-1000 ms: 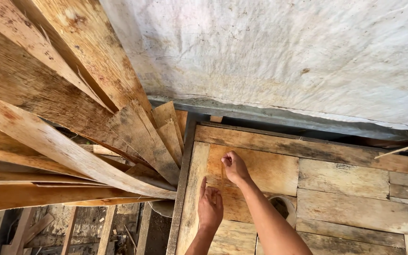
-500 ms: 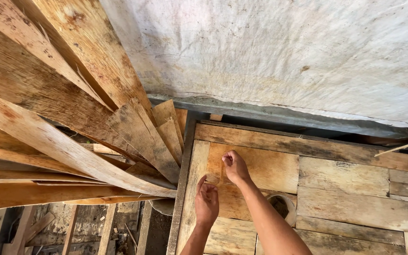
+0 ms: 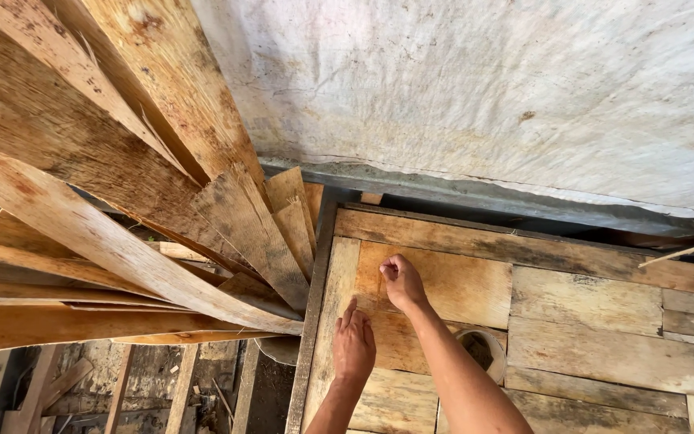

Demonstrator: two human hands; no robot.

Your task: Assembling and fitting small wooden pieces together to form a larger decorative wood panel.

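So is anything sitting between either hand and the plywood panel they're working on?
Nothing visible does. The left hand lies flat on the plywood panel and the right hand, curled, presses on it too. The leaning planks stand off to the left.

Two hands are in view: the left hand [image 3: 354, 347] lies flat on the wood and the right hand [image 3: 401, 280] is curled just beyond it. One panel [image 3: 524, 321] of patched boards lies under them, with one round hole [image 3: 485, 354] in it. One pale wall [image 3: 483, 96] stands behind. One stack of planks [image 3: 122, 201] leans at the left; their exact number cannot be told.
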